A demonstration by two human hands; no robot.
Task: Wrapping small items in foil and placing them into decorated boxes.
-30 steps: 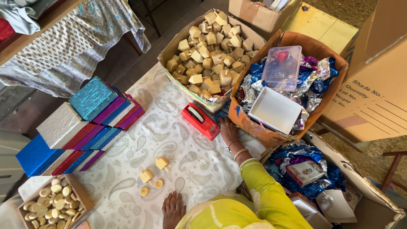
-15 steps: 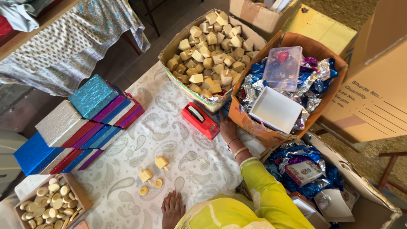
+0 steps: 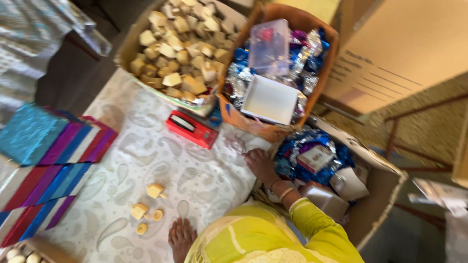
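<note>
Resting flat on a paisley cloth (image 3: 146,160), the person's right hand (image 3: 259,164) lies with fingers loosely spread, holding nothing, just right of a red tape dispenser (image 3: 191,128). The left hand (image 3: 181,238) lies nearer the body than the dispenser, fingers spread on the cloth, also empty. Three small cream wooden pieces (image 3: 146,207) sit on the cloth below and left of the dispenser, apart from both hands. Beyond the dispenser stand a carton of wooden blocks (image 3: 178,41) and a foil-filled carton (image 3: 273,73) holding a white tray (image 3: 269,99). Stacked foil-wrapped boxes (image 3: 46,156) lie well left of it.

Risk, as a judgement: the picture is blurred by head motion, so a reach made now could knock the dispenser or scatter the loose pieces.

Compared with half a second earlier, the right hand has drawn back from the carton's edge toward the body, and the view has swung right and tilted, cropping the tray of cream discs almost out of view.
</note>
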